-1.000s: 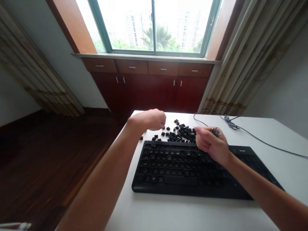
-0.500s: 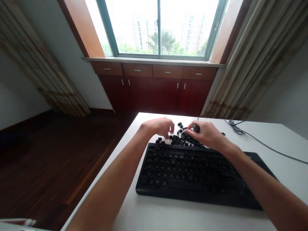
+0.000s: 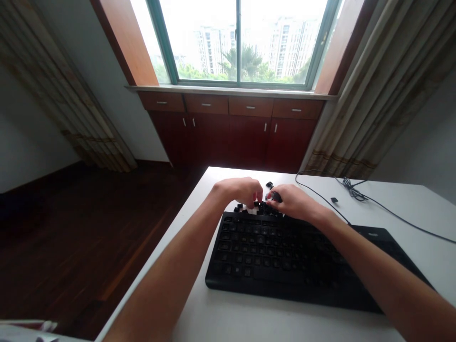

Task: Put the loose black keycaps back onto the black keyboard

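A black keyboard (image 3: 285, 256) with its keycaps off lies on a white table (image 3: 270, 318). Behind its far edge sits a pile of loose black keycaps (image 3: 265, 207), mostly covered by my hands. My left hand (image 3: 242, 190) is curled, fingers pinched down over the left part of the pile. My right hand (image 3: 292, 202) reaches over the pile from the right, fingers closed round a small dark object (image 3: 275, 195) that I cannot name.
One stray keycap (image 3: 334, 200) lies to the right by the black cable (image 3: 359, 194), which runs across the table's far right. The table's left edge drops to a dark wood floor. Red-brown cabinets (image 3: 235, 128) stand under the window.
Both hands have drawn together over the keycap pile. My right hand moved left from beside the pile onto it; my left hand came in and down from the left.
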{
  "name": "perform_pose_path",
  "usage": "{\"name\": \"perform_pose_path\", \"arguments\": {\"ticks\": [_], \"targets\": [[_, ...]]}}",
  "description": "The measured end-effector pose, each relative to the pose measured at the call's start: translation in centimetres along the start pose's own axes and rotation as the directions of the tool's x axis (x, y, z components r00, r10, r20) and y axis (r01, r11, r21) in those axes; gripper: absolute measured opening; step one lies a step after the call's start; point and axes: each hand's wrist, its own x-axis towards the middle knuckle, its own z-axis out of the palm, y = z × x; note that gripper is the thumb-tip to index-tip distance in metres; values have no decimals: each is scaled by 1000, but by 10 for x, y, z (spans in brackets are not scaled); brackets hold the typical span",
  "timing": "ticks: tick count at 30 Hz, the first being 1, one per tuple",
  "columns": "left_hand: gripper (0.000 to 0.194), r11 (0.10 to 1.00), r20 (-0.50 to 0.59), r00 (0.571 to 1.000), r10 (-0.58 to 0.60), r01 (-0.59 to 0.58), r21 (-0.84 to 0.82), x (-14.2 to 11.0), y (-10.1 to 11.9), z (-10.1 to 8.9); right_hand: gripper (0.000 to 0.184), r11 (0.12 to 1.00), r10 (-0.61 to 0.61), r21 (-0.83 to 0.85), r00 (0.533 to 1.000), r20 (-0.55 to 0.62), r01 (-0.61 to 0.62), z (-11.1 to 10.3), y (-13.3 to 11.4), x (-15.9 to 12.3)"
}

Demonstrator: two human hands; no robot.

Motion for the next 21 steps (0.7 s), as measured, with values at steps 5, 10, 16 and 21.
{"name": "perform_pose_path", "arguments": {"ticks": [5, 10, 16, 21], "targets": [[41, 999, -36, 999, -16, 17, 28, 5, -6, 3, 25, 998, -14, -58, 999, 34, 16, 3, -9, 5], [31, 999, -64, 998, -20, 23, 45, 4, -6, 3, 30, 993, -16, -114, 999, 48, 21, 4, -17, 8], [21, 998, -101, 995, 13, -7, 61, -1, -1, 2, 30, 985, 37, -169, 999, 21, -33, 10, -23, 11], [20, 998, -132, 991, 13, -6, 55, 7, -4, 7, 31, 983, 66, -172, 998, 16, -62, 14, -24, 10]]}}
